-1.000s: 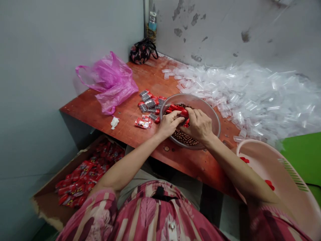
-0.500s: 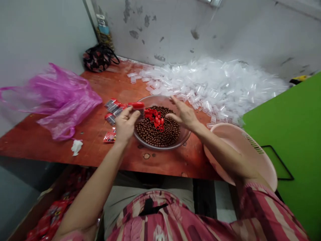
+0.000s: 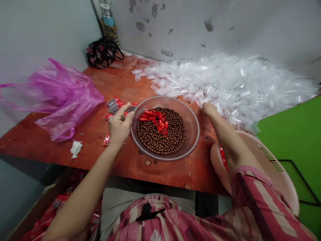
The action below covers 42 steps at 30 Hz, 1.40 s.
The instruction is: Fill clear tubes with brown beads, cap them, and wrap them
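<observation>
My left hand is just left of the bowl, thumb and index finger apart. It is over small filled cases with red caps lying on the table, and partly hides them. A wide translucent bowl holds brown beads or balls, with several hollow red caps on top. To the bowl's right, my right hand reaches the near edge of a heap of clear plastic cases. Its fingers are curled, and their tips are hidden.
A pink plastic bag and a crumpled white tissue lie at left. A dark floral pouch sits at the back. At right is a pink basin with red pieces inside, beside a green panel. Red packs fill a box below.
The red-capped case my left hand held above the bowl's edge is now down among the others at left. My right hand has moved right, from over the bowl to the clear cases.
</observation>
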Motion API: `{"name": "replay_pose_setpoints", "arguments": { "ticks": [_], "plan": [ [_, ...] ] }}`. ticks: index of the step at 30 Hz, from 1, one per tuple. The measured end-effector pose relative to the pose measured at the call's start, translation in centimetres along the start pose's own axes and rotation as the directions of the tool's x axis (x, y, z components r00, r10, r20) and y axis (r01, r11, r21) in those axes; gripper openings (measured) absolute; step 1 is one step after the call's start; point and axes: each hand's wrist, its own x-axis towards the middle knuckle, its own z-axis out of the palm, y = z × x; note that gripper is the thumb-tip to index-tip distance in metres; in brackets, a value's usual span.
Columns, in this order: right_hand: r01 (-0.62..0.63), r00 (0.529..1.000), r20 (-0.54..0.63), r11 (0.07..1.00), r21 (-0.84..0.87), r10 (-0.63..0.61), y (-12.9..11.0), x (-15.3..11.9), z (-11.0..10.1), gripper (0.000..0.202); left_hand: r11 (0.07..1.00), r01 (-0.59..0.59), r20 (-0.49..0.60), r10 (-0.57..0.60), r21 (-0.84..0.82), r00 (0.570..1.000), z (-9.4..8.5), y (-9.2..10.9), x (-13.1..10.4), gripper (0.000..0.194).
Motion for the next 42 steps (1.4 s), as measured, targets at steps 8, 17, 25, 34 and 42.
{"name": "replay_pose_setpoints", "arguments": {
  "ticks": [8, 17, 25, 34, 42],
  "plan": [
    [0.139, 0.982, 0.115, 0.987, 0.082, -0.148, 1.1, -1.1, -1.4, 0.018, 0.952, -0.223, 0.218, 0.176, 0.212, 0.960, 2.0, 2.2, -2.2, 0.026],
    [0.420, 0.806, -0.190, 0.315, 0.851, -0.561, -4.1, -10.6, -3.7, 0.047, 0.953, -0.164, 0.188, 0.118, 0.256, 0.975, 2.2, 1.7, -2.6, 0.027],
    [0.798, 0.602, 0.143, 0.595, -0.092, -0.786, -9.5, -16.0, -1.4, 0.018, 0.993, 0.051, 0.071, -0.059, 0.104, 0.996, 2.8, 0.2, -2.3, 0.056],
    [0.655, 0.559, 0.118, 0.525, 0.544, -0.820, -15.7, -20.7, 0.9, 0.010, 0.996, 0.040, 0.031, -0.043, 0.085, 0.999, 2.3, 0.4, -3.9, 0.065],
    [-0.175, 0.550, 0.139, 0.049, 0.983, -0.823, -13.9, -20.5, 0.4, 0.036, 0.995, -0.004, 0.035, 0.001, 0.096, 0.999, 1.3, -0.1, -5.7, 0.066]
  ]
}}
